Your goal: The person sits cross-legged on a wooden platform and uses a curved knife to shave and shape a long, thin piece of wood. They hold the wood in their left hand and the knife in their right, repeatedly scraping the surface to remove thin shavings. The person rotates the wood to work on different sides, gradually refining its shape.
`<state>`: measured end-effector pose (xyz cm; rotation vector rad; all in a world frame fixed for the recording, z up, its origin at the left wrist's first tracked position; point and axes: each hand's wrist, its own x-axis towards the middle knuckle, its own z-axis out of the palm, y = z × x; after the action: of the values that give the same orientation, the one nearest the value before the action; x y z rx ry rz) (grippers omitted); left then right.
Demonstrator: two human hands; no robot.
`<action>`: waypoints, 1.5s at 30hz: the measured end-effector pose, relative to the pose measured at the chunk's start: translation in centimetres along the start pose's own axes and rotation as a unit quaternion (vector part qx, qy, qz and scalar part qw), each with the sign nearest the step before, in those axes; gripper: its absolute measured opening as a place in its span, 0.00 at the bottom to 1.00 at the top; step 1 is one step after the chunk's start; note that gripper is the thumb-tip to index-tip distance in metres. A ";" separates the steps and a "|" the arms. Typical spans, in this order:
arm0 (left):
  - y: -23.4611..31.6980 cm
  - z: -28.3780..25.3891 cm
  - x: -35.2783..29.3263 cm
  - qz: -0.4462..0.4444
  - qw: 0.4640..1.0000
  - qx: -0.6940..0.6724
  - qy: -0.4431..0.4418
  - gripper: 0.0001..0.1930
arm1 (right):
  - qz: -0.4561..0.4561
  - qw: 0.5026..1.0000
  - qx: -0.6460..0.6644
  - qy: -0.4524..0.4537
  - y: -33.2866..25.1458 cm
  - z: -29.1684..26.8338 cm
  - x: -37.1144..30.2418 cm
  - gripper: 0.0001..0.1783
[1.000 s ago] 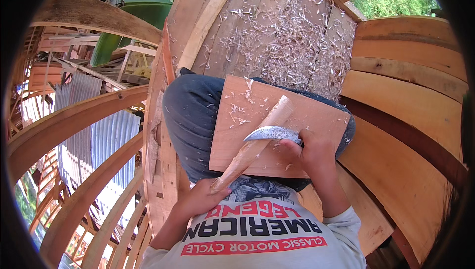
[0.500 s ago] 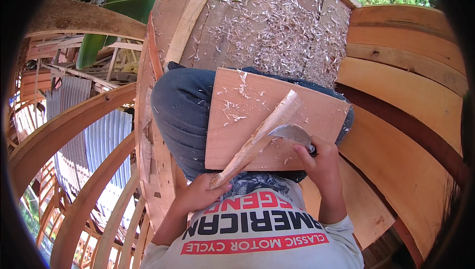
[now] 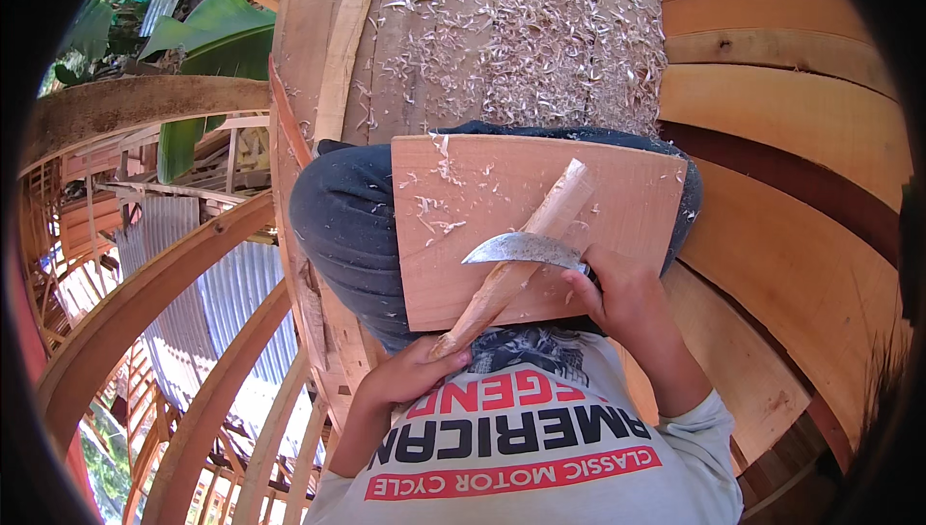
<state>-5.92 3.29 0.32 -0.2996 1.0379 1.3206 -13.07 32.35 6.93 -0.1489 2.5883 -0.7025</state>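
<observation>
A pale, partly shaved wooden stick (image 3: 550, 211) slants across a flat wooden board (image 3: 439, 279) that rests on my lap. My left hand (image 3: 417, 371) is closed around the stick's near end, close to my shirt. In my right hand (image 3: 622, 289) is a knife with a curved, sickle-like blade (image 3: 521, 248); its handle is mostly hidden by my fingers. The blade lies across the middle of the stick, its tip pointing left. A few wood shavings (image 3: 444, 160) lie on the board, mainly toward its left side.
Beyond my crossed legs (image 3: 342, 226), curled shavings (image 3: 540, 52) cover the plank floor (image 3: 410, 62). A wall of wide boards (image 3: 772, 110) rises at the right. On the left runs a railing of curved wooden slats (image 3: 164, 293), with corrugated metal sheets (image 3: 251, 284) and a large green leaf (image 3: 217, 38) outside it.
The knife blade has swung left, from the stick's right side to lying across it. The left hand still grips the stick's near end. The whole view has shifted slightly.
</observation>
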 end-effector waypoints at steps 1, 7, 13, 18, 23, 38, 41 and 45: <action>0.1 0.0 -0.1 -0.008 1.000 -0.018 0.008 0.22 | 0.001 1.000 -0.015 0.009 0.2 0.3 0.1 0.18; 0.9 1.2 -0.4 0.023 0.998 0.004 0.056 0.22 | 0.045 0.988 -0.080 0.123 2.5 -1.1 2.4 0.22; 1.6 0.8 -0.4 0.007 0.996 0.077 0.038 0.23 | 0.131 0.980 -0.024 0.149 4.9 -3.7 2.4 0.23; 2.6 1.2 -0.5 0.015 0.997 0.040 0.063 0.24 | 0.063 0.998 -0.011 0.029 -0.6 -0.2 -0.4 0.22; 2.5 1.4 -0.4 -0.003 0.997 0.051 0.065 0.24 | 0.050 0.996 -0.033 0.060 0.5 0.5 0.2 0.22; 2.6 2.0 -0.4 0.011 0.992 0.087 0.090 0.24 | 0.080 0.995 -0.015 0.061 1.5 1.0 -1.2 0.24; 4.4 2.8 -1.1 -0.040 0.985 0.118 0.123 0.24 | 0.044 0.994 -0.059 0.085 1.8 0.6 -0.3 0.25; 4.6 3.8 -1.2 -0.018 0.975 0.142 0.168 0.23 | 0.021 0.990 -0.084 0.107 2.3 0.4 0.2 0.25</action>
<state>-8.24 6.52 4.90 -0.3299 1.4824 1.0908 -13.06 34.08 5.34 -0.0738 2.8469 -0.5081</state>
